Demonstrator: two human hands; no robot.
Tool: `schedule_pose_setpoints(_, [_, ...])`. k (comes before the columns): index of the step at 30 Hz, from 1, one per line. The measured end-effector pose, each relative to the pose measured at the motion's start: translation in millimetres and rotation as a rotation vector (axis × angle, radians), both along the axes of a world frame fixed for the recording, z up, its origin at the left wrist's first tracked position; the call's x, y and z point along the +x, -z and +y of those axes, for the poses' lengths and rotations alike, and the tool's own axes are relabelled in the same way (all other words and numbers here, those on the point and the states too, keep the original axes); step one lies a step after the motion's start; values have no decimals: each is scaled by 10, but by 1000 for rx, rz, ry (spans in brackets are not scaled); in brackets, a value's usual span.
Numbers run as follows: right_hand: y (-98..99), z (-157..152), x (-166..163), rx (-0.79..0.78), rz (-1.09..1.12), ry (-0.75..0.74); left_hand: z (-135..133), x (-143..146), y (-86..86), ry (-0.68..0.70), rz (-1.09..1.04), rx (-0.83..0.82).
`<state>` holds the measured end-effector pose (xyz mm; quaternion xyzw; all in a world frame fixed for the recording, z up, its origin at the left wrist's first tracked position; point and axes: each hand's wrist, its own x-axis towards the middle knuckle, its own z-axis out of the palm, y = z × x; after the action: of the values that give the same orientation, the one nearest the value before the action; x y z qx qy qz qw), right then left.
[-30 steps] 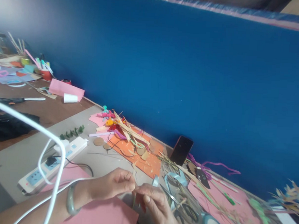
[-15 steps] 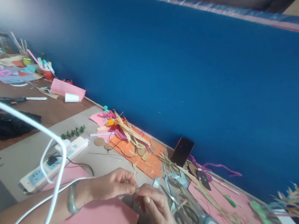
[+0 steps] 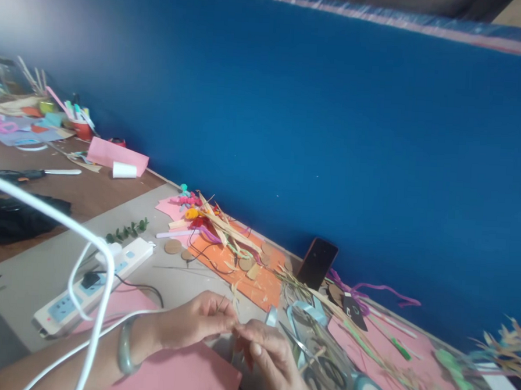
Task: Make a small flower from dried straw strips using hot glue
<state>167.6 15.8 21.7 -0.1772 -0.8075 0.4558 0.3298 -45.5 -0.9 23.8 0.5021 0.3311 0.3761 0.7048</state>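
Observation:
My left hand (image 3: 205,319), with a pale green bangle (image 3: 127,345) on its wrist, is closed in a pinch at the bottom centre. Touching its fingertips is my right hand (image 3: 273,358), whose thumb and fingers are also pressed together. Whatever lies between the fingertips is too thin or hidden to name. Beneath the hands lies a pink sheet (image 3: 190,374). Scissors (image 3: 299,341) rest just right of my right hand, beside a light blue ribbon (image 3: 302,309). Behind the hands, dried strips (image 3: 228,228) lie over an orange sheet (image 3: 256,285).
A white power strip (image 3: 94,285) stands left of my hands, and a white cable (image 3: 79,226) loops across the near left. A phone (image 3: 318,263) leans on the blue wall (image 3: 316,134). A green sprig (image 3: 127,230) and cardboard discs (image 3: 173,247) lie on the grey table.
Almost nothing differs. The fingers of my left hand have shifted very slightly; both hands stay pinched together in the same place.

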Motion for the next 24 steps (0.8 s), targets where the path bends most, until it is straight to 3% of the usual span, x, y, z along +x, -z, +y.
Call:
schedule_pose_setpoints(8, [66, 151, 107, 651, -313, 110, 70, -47, 33, -126, 102, 127])
schedule_pose_setpoints(11, [81, 177, 131, 818, -398, 160, 71, -47, 18, -166, 165, 206])
schedule_pose_setpoints(18, [-30, 168, 141, 983, -508, 182, 39, -77, -35, -174, 317, 388])
schedule_pose_setpoints(24, [-86, 171, 145, 989, -537, 169, 48, -92, -41, -120, 296, 302])
